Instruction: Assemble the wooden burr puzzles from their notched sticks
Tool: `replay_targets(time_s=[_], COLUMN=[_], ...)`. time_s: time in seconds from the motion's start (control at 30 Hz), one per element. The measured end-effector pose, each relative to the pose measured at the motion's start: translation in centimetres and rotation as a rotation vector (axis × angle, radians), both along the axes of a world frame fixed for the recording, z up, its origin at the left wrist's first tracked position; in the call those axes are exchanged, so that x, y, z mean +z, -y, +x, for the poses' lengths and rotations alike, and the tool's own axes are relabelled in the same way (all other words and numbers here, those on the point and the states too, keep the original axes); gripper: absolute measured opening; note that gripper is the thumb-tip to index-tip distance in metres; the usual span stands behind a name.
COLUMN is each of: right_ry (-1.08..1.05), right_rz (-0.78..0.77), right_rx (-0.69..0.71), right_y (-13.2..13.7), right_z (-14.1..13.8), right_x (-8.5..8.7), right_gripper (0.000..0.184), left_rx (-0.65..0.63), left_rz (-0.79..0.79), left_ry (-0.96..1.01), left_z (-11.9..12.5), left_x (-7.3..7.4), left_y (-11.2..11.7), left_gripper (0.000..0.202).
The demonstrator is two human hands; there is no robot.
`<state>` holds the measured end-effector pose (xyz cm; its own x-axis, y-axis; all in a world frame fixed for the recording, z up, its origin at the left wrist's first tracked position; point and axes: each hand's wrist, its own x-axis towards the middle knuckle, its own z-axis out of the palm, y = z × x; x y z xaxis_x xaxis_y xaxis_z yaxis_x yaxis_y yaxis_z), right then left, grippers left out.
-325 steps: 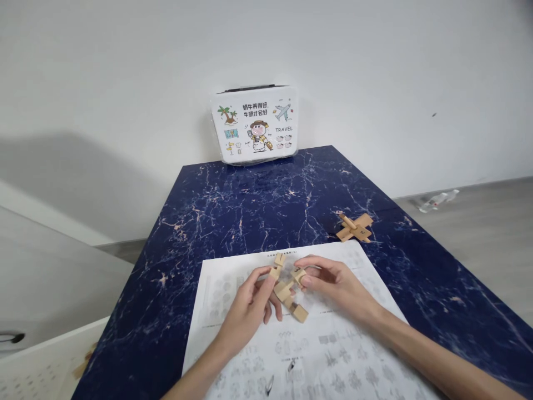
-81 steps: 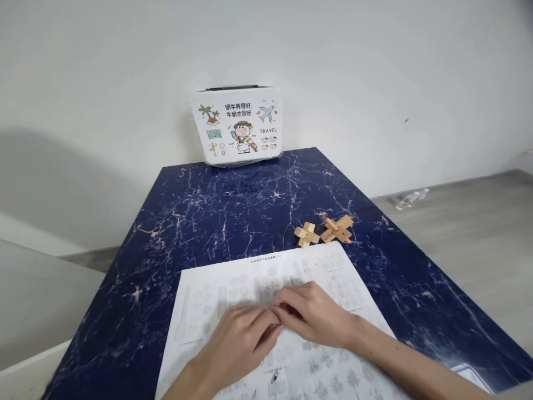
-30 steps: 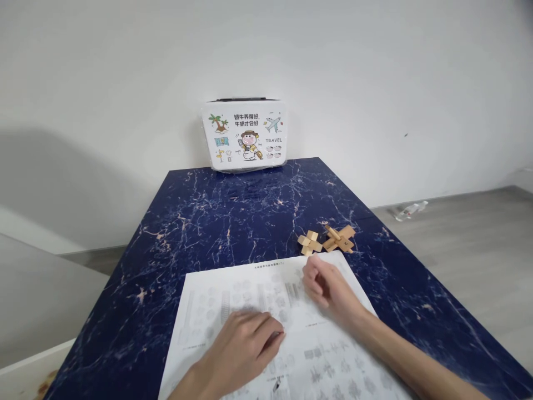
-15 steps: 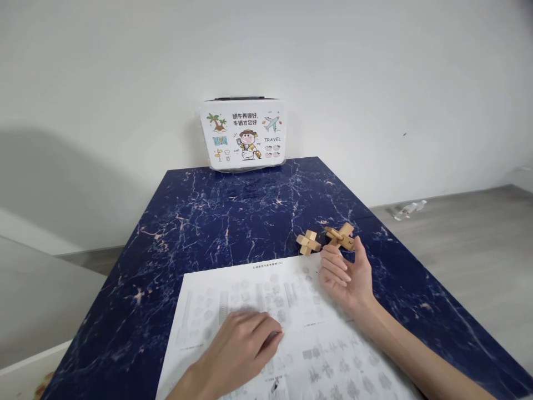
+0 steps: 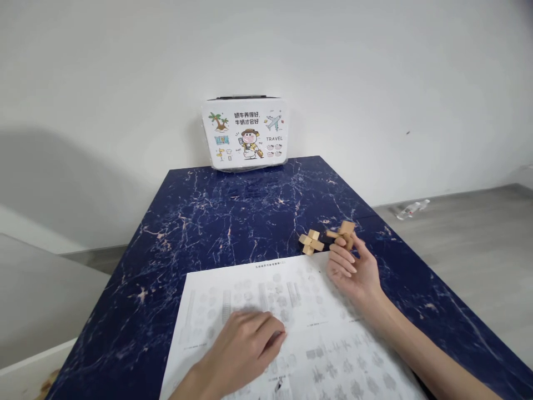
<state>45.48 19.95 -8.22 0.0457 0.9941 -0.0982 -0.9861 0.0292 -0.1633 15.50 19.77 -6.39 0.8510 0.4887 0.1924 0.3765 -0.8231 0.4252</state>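
The cross-shaped wooden puzzle (image 5: 343, 232) sits right of centre in the frame, at the tips of the right hand (image 5: 353, 270). That hand is turned palm up with its fingers (image 5: 340, 261) curled loosely, and the thumb and forefinger close on the puzzle from below; whether the piece is lifted clear of the table cannot be told. Just to its left, apart from the hand, a smaller wooden burr puzzle (image 5: 311, 243) rests on the dark blue marbled table (image 5: 233, 222).

The left hand (image 5: 245, 347) lies low in the frame, palm down and fingers bent, pressing flat on the printed instruction sheet (image 5: 300, 311) and gripping nothing. The sheet covers the near middle of the table, and its far edge runs just short of both puzzles.

Beyond the puzzles the tabletop is bare up to a white illustrated case (image 5: 245, 133) standing upright at the far edge against the wall. The table's right edge falls close behind the right hand, with grey floor beyond and a clear plastic bottle (image 5: 410, 209) lying there.
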Motion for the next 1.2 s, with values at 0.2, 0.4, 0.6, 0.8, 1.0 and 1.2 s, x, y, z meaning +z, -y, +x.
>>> replay_targets(time_s=[0.2, 0.4, 0.6, 0.8, 1.0, 1.2], right_ry=[0.459, 1.280, 1.721, 1.866, 1.992, 1.999], right_rz=[-0.031, 0.126, 0.453, 0.672, 0.733, 0.715], right_rx=[-0.072, 0.077, 0.325, 0.315, 0.268, 0.248], right_y=[0.2, 2.1, 3.3, 3.5, 3.6, 3.4], right_z=[-1.8, -4.1, -5.8, -6.7, -6.7, -6.8], right_x=[1.2, 2.0, 1.7, 1.9, 2.2, 2.1], right_gripper=[0.025, 0.053, 0.056, 0.043, 0.037, 0.034], left_rx=[-0.007, 0.029, 0.304, 0.255, 0.155, 0.256], left_rz=[-0.002, -0.062, -0.304, -0.661, -0.993, -0.991], left_ry=[-0.030, 0.003, 0.406, 0.546, 0.476, 0.477], left_z=[0.1, 0.1, -0.3, -0.4, -0.8, -0.9], left_x=[0.2, 0.6, 0.7, 0.9, 1.3, 0.7], left_y=[-0.1, 0.0, -0.4, -0.9, -1.4, -1.7], left_gripper=[0.018, 0.015, 0.032, 0.069, 0.070, 0.094])
